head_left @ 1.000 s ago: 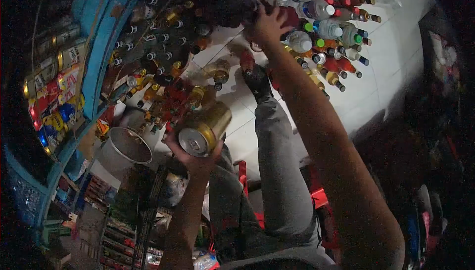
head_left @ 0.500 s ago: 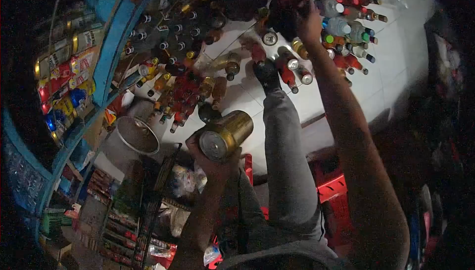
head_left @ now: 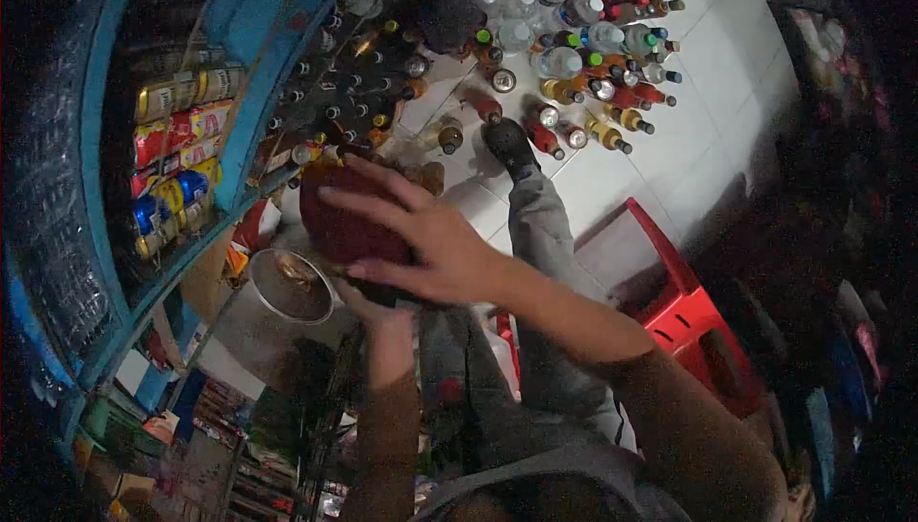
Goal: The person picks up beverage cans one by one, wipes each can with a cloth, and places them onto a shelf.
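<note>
A dark red cloth (head_left: 352,226) is spread over what my left hand (head_left: 382,316) grips, and it covers the gold can seen there earlier. Little of the left hand's fingers shows beneath the cloth. My right hand (head_left: 435,245) presses the cloth from above, its fingers curved around it and slightly blurred. Just left of the hands is a round pale-rimmed bucket (head_left: 333,300). Beyond them, a brown bottle (head_left: 449,138) and a silver-topped can (head_left: 502,80) stand on the white tiles.
Several bottles with coloured caps (head_left: 604,39) crowd the floor at upper right, and dark bottles (head_left: 349,92) cluster at upper left. A blue shelf frame (head_left: 215,111) holding cans runs along the left. To the right stands a red plastic stool (head_left: 684,297). My shoe (head_left: 510,146) is among the bottles.
My right hand has come back from the bottles at upper right, bringing the dark red cloth onto the can in my left hand. The view has shifted, showing more of the red stool.
</note>
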The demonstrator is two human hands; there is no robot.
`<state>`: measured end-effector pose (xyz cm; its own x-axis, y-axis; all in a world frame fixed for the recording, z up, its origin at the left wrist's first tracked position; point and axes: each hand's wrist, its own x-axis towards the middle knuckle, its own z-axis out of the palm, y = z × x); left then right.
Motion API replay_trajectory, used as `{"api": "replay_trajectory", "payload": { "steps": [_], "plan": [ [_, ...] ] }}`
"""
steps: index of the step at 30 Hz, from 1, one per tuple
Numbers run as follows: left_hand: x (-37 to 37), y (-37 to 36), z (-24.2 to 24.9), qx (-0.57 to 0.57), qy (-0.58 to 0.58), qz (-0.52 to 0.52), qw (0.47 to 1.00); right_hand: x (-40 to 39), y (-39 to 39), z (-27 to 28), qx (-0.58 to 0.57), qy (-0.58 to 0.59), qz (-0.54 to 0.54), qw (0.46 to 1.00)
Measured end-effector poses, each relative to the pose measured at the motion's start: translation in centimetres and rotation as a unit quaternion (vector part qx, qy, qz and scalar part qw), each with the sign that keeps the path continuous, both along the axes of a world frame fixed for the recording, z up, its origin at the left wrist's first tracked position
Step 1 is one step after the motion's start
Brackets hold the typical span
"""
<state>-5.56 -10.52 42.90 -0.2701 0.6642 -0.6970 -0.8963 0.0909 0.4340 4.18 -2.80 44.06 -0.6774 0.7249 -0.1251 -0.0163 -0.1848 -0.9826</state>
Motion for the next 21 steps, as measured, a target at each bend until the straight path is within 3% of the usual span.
{"api": "replay_trajectory", "payload": {
  "steps": [2, 6, 8, 10, 11, 13, 14, 16, 17, 19, 21],
  "plan": [
    [-1.8, 0.8, 1.1, 0.063, -0.052, -0.021, 0.996, 0.1, -1.6, 1.9, 0.222, -0.116, -0.019, 0.968],
    [-3.5, 0.0, 2.2, 0.093, -0.125, -0.019, 0.988, 0.4, -2.9, 5.4, 0.237, -0.124, -0.010, 0.964],
    [-1.2, 1.0, 7.2, 0.149, -0.114, 0.021, 0.982, -0.9, 0.0, 7.5, 0.244, -0.094, -0.039, 0.965],
    [-0.2, 1.6, 10.4, -0.067, 0.168, 0.009, 0.983, -2.4, 3.4, 9.2, 0.052, 0.046, -0.008, 0.998],
    [0.2, 1.8, 12.0, -0.057, 0.175, 0.016, 0.983, -3.0, 4.2, 10.4, 0.064, 0.053, -0.003, 0.997],
    [0.2, 2.1, 14.8, -0.065, 0.197, 0.066, 0.976, -4.1, 5.0, 12.8, -0.255, 0.196, 0.041, 0.946],
    [-0.5, 2.1, 16.0, -0.053, 0.203, 0.072, 0.975, -4.1, 4.3, 13.1, -0.243, 0.201, 0.049, 0.948],
    [-2.1, 2.2, 18.0, 0.125, 0.253, 0.044, 0.958, -3.1, 1.7, 12.8, -0.342, 0.167, 0.027, 0.925],
    [-3.2, 2.1, 18.7, 0.163, 0.279, 0.014, 0.946, -2.9, 0.7, 14.4, -0.333, 0.169, 0.034, 0.927],
    [-4.1, 2.2, 19.7, 0.140, 0.314, 0.006, 0.939, -2.4, -0.9, 18.0, -0.224, 0.205, -0.009, 0.953],
    [-6.5, 1.8, 18.1, 0.059, 0.375, 0.028, 0.925, -2.2, -2.3, 17.8, -0.249, 0.215, -0.026, 0.944]
  ]
}}
